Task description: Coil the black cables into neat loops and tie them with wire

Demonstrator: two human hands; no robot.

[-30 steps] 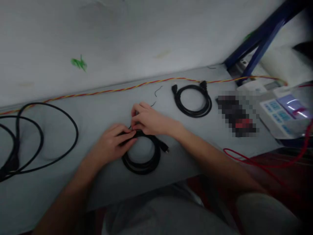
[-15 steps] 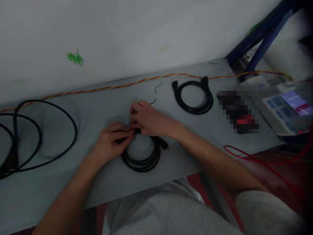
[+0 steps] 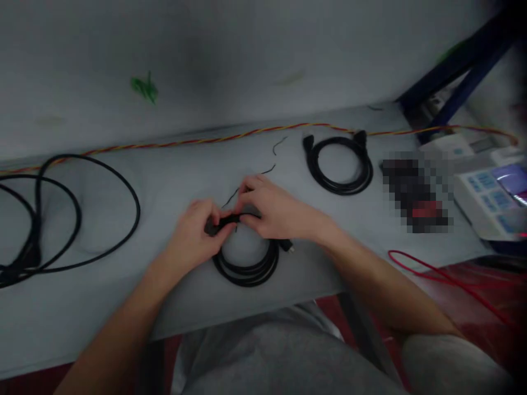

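A coiled black cable (image 3: 247, 281) lies on the grey table in front of me. My left hand (image 3: 201, 227) is closed round the upper left of the coil, near its dark connector end. Across from it, my right hand (image 3: 272, 208) pinches the top of the same coil, fingertips close to the left ones. A thin black tie (image 3: 231, 197) sticks out above the fingers; whether the right fingers also grip it is hidden. One plug (image 3: 287, 245) of the cable pokes out below my right hand.
Another coiled black cable (image 3: 337, 189) lies at the back right, near loose tie pieces (image 3: 269, 169). Larger black cable loops (image 3: 138, 211) are at left. A twisted red-yellow wire (image 3: 185, 143) runs along the wall. A device with buttons (image 3: 489, 197) and a red cord (image 3: 428, 266) are at right.
My hands have shifted slightly along the top of the coil, exposing more of the bundle between them. The whole view has moved a little, so things sit further right.
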